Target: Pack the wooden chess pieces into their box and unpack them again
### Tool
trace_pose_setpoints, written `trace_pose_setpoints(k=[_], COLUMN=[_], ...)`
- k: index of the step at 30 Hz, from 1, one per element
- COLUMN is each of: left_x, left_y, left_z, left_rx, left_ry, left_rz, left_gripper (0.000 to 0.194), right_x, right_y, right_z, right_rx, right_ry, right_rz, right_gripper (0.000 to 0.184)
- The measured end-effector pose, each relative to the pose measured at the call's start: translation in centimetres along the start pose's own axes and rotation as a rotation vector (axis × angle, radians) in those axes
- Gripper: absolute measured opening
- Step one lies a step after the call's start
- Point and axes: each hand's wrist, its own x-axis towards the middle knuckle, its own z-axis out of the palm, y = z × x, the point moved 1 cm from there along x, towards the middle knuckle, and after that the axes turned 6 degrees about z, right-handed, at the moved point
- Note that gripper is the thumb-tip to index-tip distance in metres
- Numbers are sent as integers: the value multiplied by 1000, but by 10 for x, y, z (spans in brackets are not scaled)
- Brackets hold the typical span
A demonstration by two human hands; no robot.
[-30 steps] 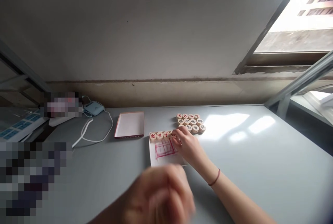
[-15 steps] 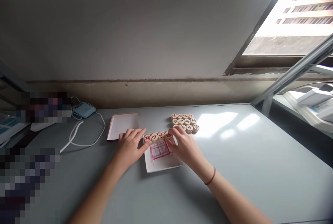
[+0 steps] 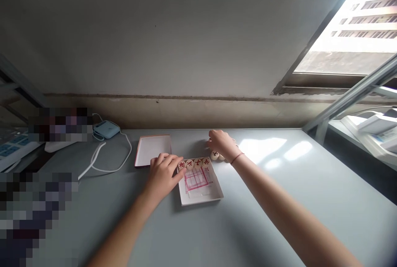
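A shallow white box holds a row of xiangqi pieces with red characters along its far edge. Red lines are drawn on its floor. At the box's far left corner, my left hand rests with fingers stretched and thumb apart, touching the edge by the leftmost piece. My right hand is over the group of xiangqi pieces on the table beyond the box. Its fingers are curled downward; their tips are hidden, so whatever they hold cannot be seen. The hand covers most of that group.
The box lid lies open side up, left of the pieces. Farther left are a light blue device, a white cable and a power strip. A wall backs the grey table; a metal bar rises at right.
My right hand has left the row in the box, where a fourth red piece now shows uncovered, and moved away to the loose group. My left hand stays at the box corner. The view shifted slightly.
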Motion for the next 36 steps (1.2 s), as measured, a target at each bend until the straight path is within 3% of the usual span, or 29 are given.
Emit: trace_pose_setpoints(k=[6,9,12,14,17,20,23,30,34,36], left_x=[3,3,2,1,0,0,0,-1,-1,-1], left_y=[-1,-2,0,4,9,12,11,8,9,8], left_z=[-3,-3,-4,-5,-7,-9,-12,-13,-14,-15], left_rx=[-18,-63,-168,-235,-316,-361,-340,-272,-255,-227], left_ry=[71,120,181,203,191,124,25,-107,-124,-116], left_rz=[40,66,103,119,130,136,142,147,140,124], left_gripper=[22,24,28,32,27,24,28,12,11,11], right_x=[3,-10,-41,-65,-89,-95,-90,-89,-99,-104], right_y=[-6,-12,-21,-26,-27,-22,-14,-9,-16,-21], right_z=[-3,-10,-11,-6,8,20,27,27,26,27], right_rx=[6,70,418,705,989,1112,1162,1170,1011,873], right_ry=[24,98,146,54,-95,-170,-166,-133,-78,-2], right_rz=[-28,-77,-290,-372,-371,-361,-319,-286,-376,-425], right_gripper=[15,20,22,26,29,31,35,28,12,13])
